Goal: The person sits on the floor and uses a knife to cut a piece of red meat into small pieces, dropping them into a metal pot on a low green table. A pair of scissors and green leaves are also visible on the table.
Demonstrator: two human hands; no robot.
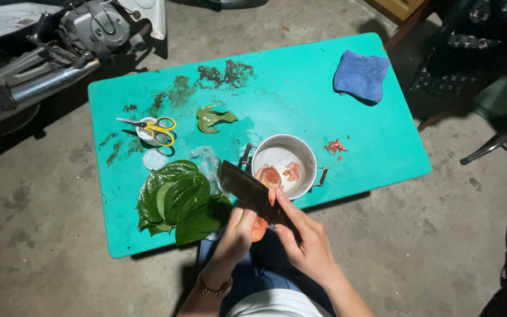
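My right hand [305, 240] grips a dark cleaver [249, 191], index finger lying along its back. My left hand [239, 230] holds a reddish-orange nut piece [271, 176] under the blade, just over the near rim of a metal pot [312, 157] that has a few orange slices inside. Both hands hover at the near edge of the low teal table [289, 88]. A pile of green leaves [178, 202] lies just left of my left hand.
Yellow-handled scissors [158, 129] rest on a small white container. A folded green leaf [211, 118], orange scraps [335, 147] and a blue cloth [361, 75] lie on the table. A motorbike [48, 47] stands at far left, chair legs [500, 141] at right.
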